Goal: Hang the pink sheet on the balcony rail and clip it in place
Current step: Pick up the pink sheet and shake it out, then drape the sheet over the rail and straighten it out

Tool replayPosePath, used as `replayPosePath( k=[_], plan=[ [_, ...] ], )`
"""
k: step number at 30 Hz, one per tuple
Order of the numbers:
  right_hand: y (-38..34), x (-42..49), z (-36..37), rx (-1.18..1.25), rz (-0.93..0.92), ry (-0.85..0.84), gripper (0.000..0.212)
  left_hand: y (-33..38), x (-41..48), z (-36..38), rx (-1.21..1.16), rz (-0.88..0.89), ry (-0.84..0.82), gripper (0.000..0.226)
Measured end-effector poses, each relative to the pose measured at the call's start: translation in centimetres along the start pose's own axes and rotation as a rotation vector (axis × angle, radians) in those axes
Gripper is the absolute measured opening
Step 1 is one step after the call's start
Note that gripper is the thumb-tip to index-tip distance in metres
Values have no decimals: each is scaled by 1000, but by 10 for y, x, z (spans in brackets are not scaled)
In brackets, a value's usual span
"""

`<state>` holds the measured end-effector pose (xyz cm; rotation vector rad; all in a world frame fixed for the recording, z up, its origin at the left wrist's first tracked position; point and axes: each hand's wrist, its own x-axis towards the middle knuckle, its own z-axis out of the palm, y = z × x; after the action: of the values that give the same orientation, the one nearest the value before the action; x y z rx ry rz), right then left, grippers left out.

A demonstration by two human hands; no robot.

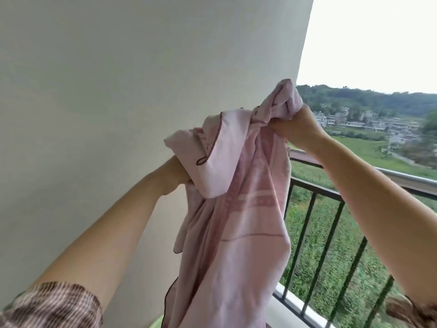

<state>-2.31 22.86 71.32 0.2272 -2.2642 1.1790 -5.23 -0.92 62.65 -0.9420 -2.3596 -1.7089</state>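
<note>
The pink sheet (238, 223) with dark piping hangs bunched in the air in front of me, its lower part dropping out of view at the bottom. My right hand (299, 127) is raised high and grips a bundled wad of the sheet's top. Lower and to the left, my left hand (176, 175) holds another part of the sheet; folded cloth covers most of its fingers. The balcony rail (402, 177) runs behind and to the right of the sheet, below my right forearm. The sheet hangs beside the rail, not over it. No clip is visible.
A plain white wall (118, 91) fills the left and centre. Dark vertical balusters (307, 223) stand under the rail above a white ledge (298, 306). Beyond lie green fields, houses and hills. A green edge (157, 321) shows at the bottom.
</note>
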Motion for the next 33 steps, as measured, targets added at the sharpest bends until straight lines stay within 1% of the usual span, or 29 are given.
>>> replayPosePath(
  k=[1,2,3,5,6,7,8,10,11,13,14,15,16,17,18,19,20,21,22,23,24,25,26,27,29,30,31,32,33],
  plan=[
    [-8,-2,-4,-98,-22,34,17,16,5,3,-39,31,43,19],
    [-15,-5,-10,-134,-11,-10,17,28,9,6,-87,52,76,20],
    [-24,-10,-15,-121,32,-127,16,44,12,11,-150,68,96,22],
    [-36,-27,-23,-28,141,-476,27,77,23,16,-322,108,55,26],
    [-36,-36,-24,-84,152,-584,30,94,27,19,-426,141,-22,27],
    [-37,-44,-20,-126,137,-585,30,108,35,23,-479,153,-85,25],
    [-30,-46,-14,-113,92,-469,30,118,43,27,-480,149,-150,22],
    [-25,-46,-12,37,43,-97,33,135,44,33,-455,139,-166,5],
    [-23,-43,-16,83,28,43,32,134,40,36,-425,162,-207,12],
    [-24,-35,-34,51,43,153,31,120,32,39,-364,206,-209,15],
    [-25,-33,-44,48,70,174,35,107,32,41,-374,201,-171,30],
    [-28,-31,-54,76,104,205,37,86,24,42,-384,198,-178,60],
    [-32,-30,-62,136,125,246,33,57,10,47,-352,137,-206,93],
    [-37,-27,-70,206,147,287,27,27,-2,56,-265,59,-266,119],
    [-42,-25,-77,274,163,325,21,-6,-13,72,-144,-37,-351,136],
    [-46,-21,-84,326,182,357,17,-41,-24,95,-30,-150,-407,147],
    [-50,-16,-91,365,199,381,16,-74,-28,118,102,-229,-426,154],
    [-54,-12,-96,396,214,396,15,-105,-32,143,215,-246,-409,158],
    [-59,-9,-100,414,221,406,15,-131,-32,166,281,-222,-350,158],
    [-64,-4,-104,435,223,416,14,-149,-28,187,296,-212,-290,152],
    [-67,1,-107,465,224,423,13,-152,-23,202,234,-220,-212,140],
    [-69,5,-110,499,231,430,13,-137,-21,210,143,-237,-146,117],
    [-68,10,-115,542,234,442,13,-111,-19,214,69,-274,-91,86],
    [-67,14,-122,590,217,472,12,-86,-14,214,38,-309,-48,60],
    [-57,25,-147,623,123,597,10,-44,11,204,48,-293,22,32],
    [-50,32,-164,570,63,683,11,-19,24,197,52,-258,62,21],
    [-43,36,-182,469,14,746,14,4,38,188,49,-219,103,17],
    [-33,38,-199,325,-19,792,16,30,52,182,43,-164,150,19],
    [-24,35,-214,181,-48,809,12,58,65,178,25,-106,203,21]
  ],
)
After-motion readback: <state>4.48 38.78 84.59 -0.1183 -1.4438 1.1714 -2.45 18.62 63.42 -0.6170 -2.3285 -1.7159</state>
